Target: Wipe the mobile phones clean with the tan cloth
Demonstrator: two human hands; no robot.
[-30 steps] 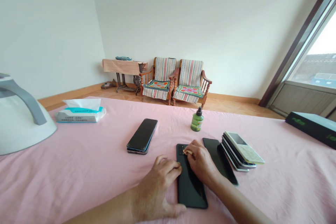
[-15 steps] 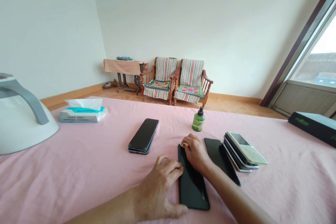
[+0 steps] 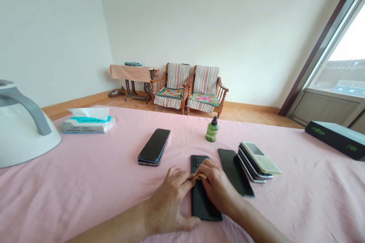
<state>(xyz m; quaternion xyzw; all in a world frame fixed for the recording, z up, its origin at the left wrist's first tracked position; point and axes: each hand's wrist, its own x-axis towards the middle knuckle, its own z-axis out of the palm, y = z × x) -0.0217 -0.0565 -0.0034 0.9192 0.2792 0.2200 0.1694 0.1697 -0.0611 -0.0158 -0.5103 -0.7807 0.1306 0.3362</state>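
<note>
A dark smartphone [image 3: 203, 209] lies back side up on the pink cloth, its camera block at the far end. My left hand [image 3: 171, 201] steadies it, with the fingertips against its left edge and the thumb by its near corner. Pinched in my right hand [image 3: 218, 184] is a small folded yellowish cloth [image 3: 201, 176], pressed on the phone's back; most of the cloth is hidden under the fingers. Just to the right lies another dark phone [image 3: 235, 171], screen up. Beyond my hands stands a green spray bottle [image 3: 212, 132] with a black top.
A stack of phones [image 3: 258, 159] sits at the right, a white one on top. Left of centre is a smaller phone stack [image 3: 154, 146]. A tissue pack [image 3: 87, 123] and a white kettle [image 3: 25, 133] stand at left; a black box [image 3: 333, 140] lies far right.
My right hand has slid nearer along the phone with the cloth, uncovering the camera block. My left hand stays at the left edge. The view has shifted slightly.
</note>
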